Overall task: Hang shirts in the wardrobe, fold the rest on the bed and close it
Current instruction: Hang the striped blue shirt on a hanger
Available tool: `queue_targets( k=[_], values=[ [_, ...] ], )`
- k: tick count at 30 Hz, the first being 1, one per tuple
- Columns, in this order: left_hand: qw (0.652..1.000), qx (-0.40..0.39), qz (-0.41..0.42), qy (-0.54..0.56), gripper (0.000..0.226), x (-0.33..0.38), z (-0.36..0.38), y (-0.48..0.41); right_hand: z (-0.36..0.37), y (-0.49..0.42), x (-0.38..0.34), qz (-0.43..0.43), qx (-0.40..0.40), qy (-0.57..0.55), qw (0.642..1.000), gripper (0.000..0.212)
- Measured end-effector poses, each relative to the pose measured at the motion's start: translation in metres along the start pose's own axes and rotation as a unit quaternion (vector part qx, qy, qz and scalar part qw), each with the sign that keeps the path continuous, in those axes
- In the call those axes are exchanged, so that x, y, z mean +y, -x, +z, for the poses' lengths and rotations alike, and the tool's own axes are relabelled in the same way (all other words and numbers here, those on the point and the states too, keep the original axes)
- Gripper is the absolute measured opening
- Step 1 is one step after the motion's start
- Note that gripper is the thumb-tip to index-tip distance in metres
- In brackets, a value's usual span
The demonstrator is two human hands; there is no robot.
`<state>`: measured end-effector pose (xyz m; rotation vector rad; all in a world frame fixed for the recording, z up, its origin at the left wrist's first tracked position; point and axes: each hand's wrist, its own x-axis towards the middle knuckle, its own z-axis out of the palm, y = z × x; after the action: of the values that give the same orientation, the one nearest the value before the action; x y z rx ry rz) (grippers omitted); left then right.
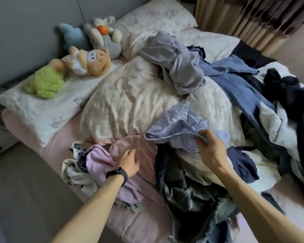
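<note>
A heap of clothes covers the near and right side of the bed (60, 137). My right hand (211, 148) pinches the edge of a light blue checked shirt (179, 125) and holds it a little above the heap. My left hand (128, 162), with a black band on its wrist, rests with relaxed fingers on a pink striped garment (102, 160). Beneath the right arm lie grey-blue jeans (188, 193). A lavender top (175, 64) and a blue denim piece (239, 85) lie farther back. No wardrobe is in view.
Several plush toys (88, 60) lie on a white pillow (37, 107) at the bed's left. A crumpled cream duvet (126, 95) fills the middle. Dark and white clothes (288, 102) pile at the right. Curtains (253, 16) hang at the back right; grey floor (25, 190) lies at the left.
</note>
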<state>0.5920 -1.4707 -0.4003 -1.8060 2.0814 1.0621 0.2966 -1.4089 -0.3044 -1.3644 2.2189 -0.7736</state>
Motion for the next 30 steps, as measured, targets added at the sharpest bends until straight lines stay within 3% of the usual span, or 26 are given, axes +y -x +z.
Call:
queue_targets(
  k=[6, 9, 12, 16, 19, 21, 22, 24, 26, 30],
  values=[
    [0.996, 0.080, 0.019, 0.027, 0.063, 0.055, -0.100, 0.060, -0.092, 0.001, -0.088, -0.191, 0.069, -0.007, 0.979, 0.010],
    [0.984, 0.159, 0.045, 0.060, 0.064, 0.094, -0.151, 0.117, -0.146, 0.018, -0.137, -0.281, 0.097, -0.021, 0.955, 0.013],
    [0.957, 0.244, 0.071, 0.141, 0.072, 0.131, -0.188, 0.186, -0.198, 0.044, -0.182, -0.333, 0.113, -0.077, 0.933, 0.015],
    [0.890, 0.330, 0.130, 0.286, 0.078, 0.157, -0.205, 0.274, -0.243, 0.084, -0.214, -0.391, 0.117, -0.186, 0.894, 0.023],
    [0.871, 0.342, 0.065, 0.347, 0.055, 0.144, -0.199, 0.341, -0.259, 0.123, -0.231, -0.405, 0.064, -0.252, 0.877, 0.028],
    [0.902, 0.313, 0.017, 0.296, 0.017, 0.133, -0.189, 0.369, -0.259, 0.137, -0.232, -0.402, 0.040, -0.278, 0.871, 0.028],
    [0.908, 0.320, 0.003, 0.272, 0.012, 0.122, -0.179, 0.390, -0.256, 0.148, -0.233, -0.411, 0.022, -0.281, 0.867, 0.027],
    [0.904, 0.336, -0.021, 0.263, 0.013, 0.102, -0.160, 0.424, -0.244, 0.165, -0.228, -0.402, -0.014, -0.275, 0.873, 0.025],
    [0.878, 0.348, -0.052, 0.326, 0.002, 0.075, -0.132, 0.466, -0.222, 0.189, -0.218, -0.375, -0.081, -0.243, 0.891, 0.022],
    [0.841, 0.316, -0.156, 0.411, 0.016, 0.021, -0.067, 0.554, -0.165, 0.263, -0.199, -0.368, -0.223, -0.140, 0.892, 0.024]
  ],
)
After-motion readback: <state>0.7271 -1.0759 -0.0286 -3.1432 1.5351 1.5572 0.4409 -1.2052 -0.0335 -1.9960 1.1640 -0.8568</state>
